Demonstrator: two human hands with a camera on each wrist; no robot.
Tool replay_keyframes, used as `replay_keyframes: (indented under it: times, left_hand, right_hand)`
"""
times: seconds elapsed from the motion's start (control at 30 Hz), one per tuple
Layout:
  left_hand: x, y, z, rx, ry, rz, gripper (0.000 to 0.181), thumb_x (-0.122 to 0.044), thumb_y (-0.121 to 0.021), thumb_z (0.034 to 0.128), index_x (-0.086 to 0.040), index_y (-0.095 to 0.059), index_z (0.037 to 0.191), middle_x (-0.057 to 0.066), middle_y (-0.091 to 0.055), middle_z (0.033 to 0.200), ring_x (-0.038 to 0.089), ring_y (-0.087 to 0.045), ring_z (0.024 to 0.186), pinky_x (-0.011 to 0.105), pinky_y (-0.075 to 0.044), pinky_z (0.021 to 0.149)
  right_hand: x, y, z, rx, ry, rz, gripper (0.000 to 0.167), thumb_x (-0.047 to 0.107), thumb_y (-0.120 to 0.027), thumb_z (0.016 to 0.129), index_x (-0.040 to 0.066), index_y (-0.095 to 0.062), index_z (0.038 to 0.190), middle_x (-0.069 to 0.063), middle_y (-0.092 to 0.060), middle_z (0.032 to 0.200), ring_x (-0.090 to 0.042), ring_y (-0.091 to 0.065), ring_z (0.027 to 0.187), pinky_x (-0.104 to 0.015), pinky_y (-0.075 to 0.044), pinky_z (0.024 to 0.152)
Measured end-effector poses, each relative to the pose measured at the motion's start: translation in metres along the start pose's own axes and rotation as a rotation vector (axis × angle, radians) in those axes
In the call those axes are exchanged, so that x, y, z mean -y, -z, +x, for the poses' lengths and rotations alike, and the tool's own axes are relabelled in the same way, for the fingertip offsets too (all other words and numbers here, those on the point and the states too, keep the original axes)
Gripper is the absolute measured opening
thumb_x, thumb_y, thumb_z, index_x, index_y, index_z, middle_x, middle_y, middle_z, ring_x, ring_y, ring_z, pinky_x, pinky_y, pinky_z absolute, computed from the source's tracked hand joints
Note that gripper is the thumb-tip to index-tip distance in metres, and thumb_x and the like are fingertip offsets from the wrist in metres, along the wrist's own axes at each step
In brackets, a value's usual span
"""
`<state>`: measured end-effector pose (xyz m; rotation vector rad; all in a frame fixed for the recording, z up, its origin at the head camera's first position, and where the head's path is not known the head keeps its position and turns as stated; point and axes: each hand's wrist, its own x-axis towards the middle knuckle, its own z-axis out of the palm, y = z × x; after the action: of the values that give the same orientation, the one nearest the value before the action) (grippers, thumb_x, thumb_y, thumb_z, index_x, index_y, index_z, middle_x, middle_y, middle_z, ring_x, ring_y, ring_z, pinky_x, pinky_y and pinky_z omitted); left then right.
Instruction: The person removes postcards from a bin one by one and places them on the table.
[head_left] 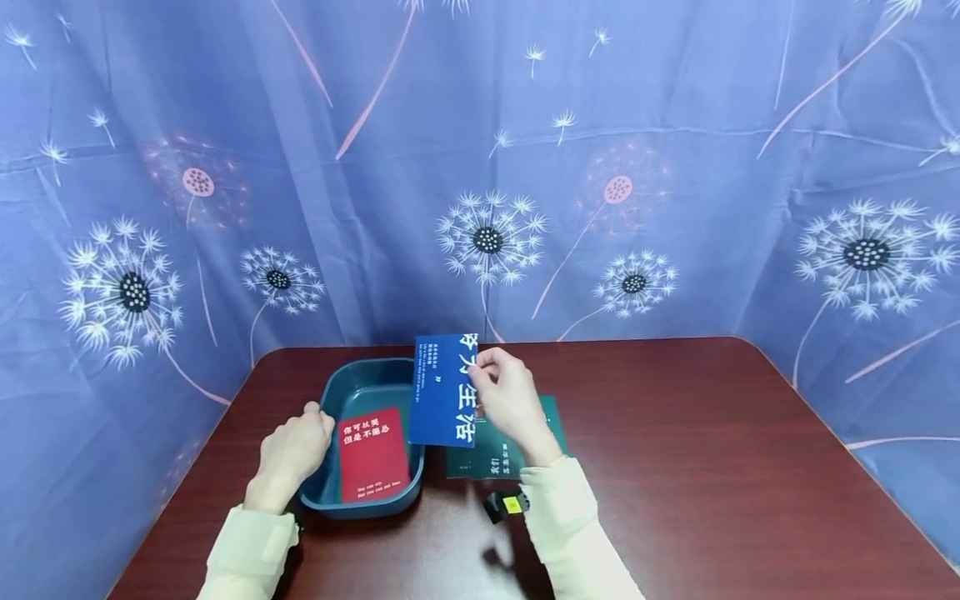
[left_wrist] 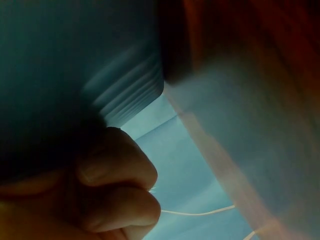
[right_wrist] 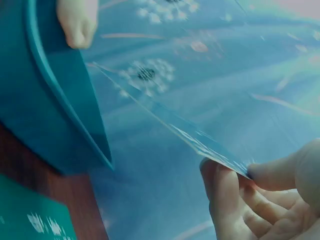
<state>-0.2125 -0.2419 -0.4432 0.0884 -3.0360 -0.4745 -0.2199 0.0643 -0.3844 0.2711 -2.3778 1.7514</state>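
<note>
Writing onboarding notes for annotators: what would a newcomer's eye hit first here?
Probably the blue card with big white characters, held up by the person's right grip near the tub's right side. Then the red card inside the dark teal tub, whose left rim the left grip holds. Behind the table, large white dandelions stand out on the blue cloth.
</note>
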Motion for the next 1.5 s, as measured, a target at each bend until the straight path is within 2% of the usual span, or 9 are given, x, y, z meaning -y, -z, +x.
replay_keyframes:
  times: [0.13,0.4,0.57,0.77,0.97,1.27,1.5]
  left_hand:
    - [0.001,0.0,0.0,0.001,0.003,0.01,0.031,-0.024,-0.043,0.0999,0.006,-0.049,0.102,0.015,-0.053,0.07,0.031,-0.057,0.061,0.055,-0.051,0.064]
    - [-0.006,-0.001,0.003,-0.018,-0.009,0.014,0.032,-0.025,-0.045,0.0987,0.007,-0.049,0.101,0.016,-0.054,0.07,0.033,-0.058,0.062,0.056,-0.051,0.064]
    - [-0.005,-0.001,0.003,-0.024,-0.011,0.015,0.03,-0.024,-0.045,0.0987,0.006,-0.049,0.099,0.015,-0.053,0.069,0.032,-0.057,0.06,0.055,-0.052,0.062]
    - [-0.002,-0.002,0.001,-0.01,-0.001,0.005,0.03,-0.024,-0.045,0.0991,0.006,-0.049,0.1,0.014,-0.052,0.068,0.03,-0.056,0.06,0.055,-0.052,0.063]
    - [-0.001,-0.002,0.0,-0.006,0.007,0.009,0.03,-0.024,-0.044,0.0993,0.006,-0.049,0.101,0.014,-0.053,0.069,0.03,-0.056,0.06,0.054,-0.051,0.062]
    - [0.0,0.0,0.001,0.005,0.015,0.013,0.032,-0.024,-0.043,0.0999,0.007,-0.048,0.102,0.016,-0.054,0.07,0.031,-0.057,0.061,0.054,-0.051,0.063]
    - [0.001,-0.001,0.001,0.008,0.013,0.008,0.032,-0.025,-0.043,0.0999,0.007,-0.048,0.102,0.015,-0.053,0.069,0.029,-0.056,0.06,0.053,-0.052,0.061]
  right_hand:
    - [-0.008,0.019,0.002,-0.02,-0.028,-0.038,0.006,0.01,-0.06,0.096,0.004,-0.061,0.097,-0.006,-0.067,0.073,-0.035,-0.062,0.049,-0.045,-0.053,0.05]
    - [-0.025,0.063,0.005,-0.054,-0.138,-0.076,0.01,0.01,-0.06,0.095,0.002,-0.064,0.099,-0.007,-0.065,0.077,-0.016,-0.056,0.054,-0.03,-0.051,0.049]
    - [-0.042,0.089,0.003,-0.026,-0.23,-0.057,0.013,0.01,-0.058,0.096,-0.001,-0.062,0.102,-0.009,-0.063,0.079,-0.017,-0.057,0.056,-0.032,-0.051,0.05]
    - [-0.066,0.109,-0.003,0.019,-0.366,-0.04,0.015,0.01,-0.054,0.098,-0.003,-0.06,0.102,-0.01,-0.06,0.076,-0.017,-0.057,0.058,-0.032,-0.05,0.052]
    - [-0.079,0.118,-0.003,0.01,-0.448,-0.047,0.017,0.011,-0.054,0.099,-0.004,-0.059,0.105,-0.011,-0.061,0.078,-0.017,-0.06,0.061,-0.032,-0.053,0.056]
    - [-0.1,0.116,-0.003,0.042,-0.471,-0.042,0.017,0.005,-0.052,0.098,-0.008,-0.06,0.102,-0.012,-0.062,0.079,-0.018,-0.061,0.062,-0.036,-0.056,0.061]
    - [-0.112,0.111,-0.004,0.027,-0.524,-0.015,0.014,0.003,-0.052,0.095,-0.008,-0.058,0.101,-0.013,-0.062,0.079,-0.019,-0.063,0.063,-0.037,-0.056,0.06]
